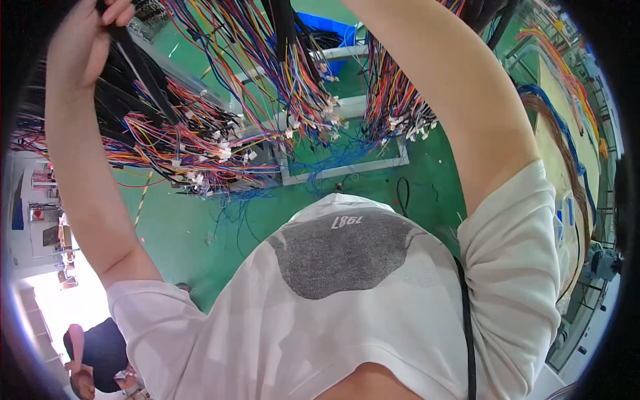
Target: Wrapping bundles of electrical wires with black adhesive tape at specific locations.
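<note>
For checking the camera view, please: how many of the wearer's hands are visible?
1: the left hand, at the upper left, holding a black strip. The right hand is beyond the top edge.

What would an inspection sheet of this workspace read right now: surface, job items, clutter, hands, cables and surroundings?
Surface: glossy green floor, with a pale rectangular metal frame over part of it.
Job items: thick bundles of thin multicoloured wires, with small white plastic connectors at many ends.
Clutter: a thin black cord loop near the frame.
Hands: left hand has its fingers around a slim black tube; right hand out of view past the upper edge.
Cables: thin blue wires tangled among the bundle ends.
Surroundings: blue plastic bin beyond; person in a dark top at lower left.
</note>
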`<action>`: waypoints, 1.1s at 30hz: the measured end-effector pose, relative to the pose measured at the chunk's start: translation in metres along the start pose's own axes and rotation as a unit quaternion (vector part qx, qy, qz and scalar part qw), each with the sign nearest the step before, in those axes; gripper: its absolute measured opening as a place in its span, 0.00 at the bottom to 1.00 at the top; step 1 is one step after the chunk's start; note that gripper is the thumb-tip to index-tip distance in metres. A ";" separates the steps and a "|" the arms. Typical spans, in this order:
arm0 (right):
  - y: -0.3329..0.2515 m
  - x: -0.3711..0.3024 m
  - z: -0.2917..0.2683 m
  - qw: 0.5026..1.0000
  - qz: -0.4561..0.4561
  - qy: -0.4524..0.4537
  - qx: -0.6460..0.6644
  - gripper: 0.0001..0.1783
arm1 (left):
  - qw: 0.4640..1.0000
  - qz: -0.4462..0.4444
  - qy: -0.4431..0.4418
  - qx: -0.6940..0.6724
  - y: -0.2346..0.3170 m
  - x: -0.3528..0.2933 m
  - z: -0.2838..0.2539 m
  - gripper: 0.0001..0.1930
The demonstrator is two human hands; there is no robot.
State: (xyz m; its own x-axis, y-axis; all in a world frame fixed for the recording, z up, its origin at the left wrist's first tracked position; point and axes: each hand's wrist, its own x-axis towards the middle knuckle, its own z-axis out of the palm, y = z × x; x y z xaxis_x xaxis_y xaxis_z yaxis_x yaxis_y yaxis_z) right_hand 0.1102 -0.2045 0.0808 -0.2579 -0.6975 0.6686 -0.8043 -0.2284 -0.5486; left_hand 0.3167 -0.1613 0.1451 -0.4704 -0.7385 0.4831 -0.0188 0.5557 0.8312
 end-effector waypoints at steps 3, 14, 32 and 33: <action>0.020 -0.002 -0.015 0.995 -0.016 -0.029 0.097 0.19 | 0.985 -0.032 -0.158 -0.057 -0.005 0.005 -0.010 0.12; 0.009 -0.010 -0.121 0.896 -0.024 -0.141 0.420 0.09 | 0.986 -0.020 0.143 0.079 0.011 0.010 0.033 0.16; -0.116 0.203 -0.168 0.858 -0.178 0.017 0.482 0.12 | 0.917 0.186 0.275 0.219 0.051 0.017 -0.013 0.09; -0.128 0.211 -0.175 0.878 -0.197 0.081 0.429 0.13 | 0.886 0.237 0.322 0.234 0.072 0.040 -0.023 0.10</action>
State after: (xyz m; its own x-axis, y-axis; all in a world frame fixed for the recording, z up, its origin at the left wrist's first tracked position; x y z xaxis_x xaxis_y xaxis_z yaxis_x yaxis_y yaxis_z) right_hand 0.0645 -0.2035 0.3803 -0.1795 -0.3601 0.9155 -0.1673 -0.9059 -0.3891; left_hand 0.3164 -0.1597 0.2309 0.0748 -0.3613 0.9295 -0.3884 0.8479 0.3608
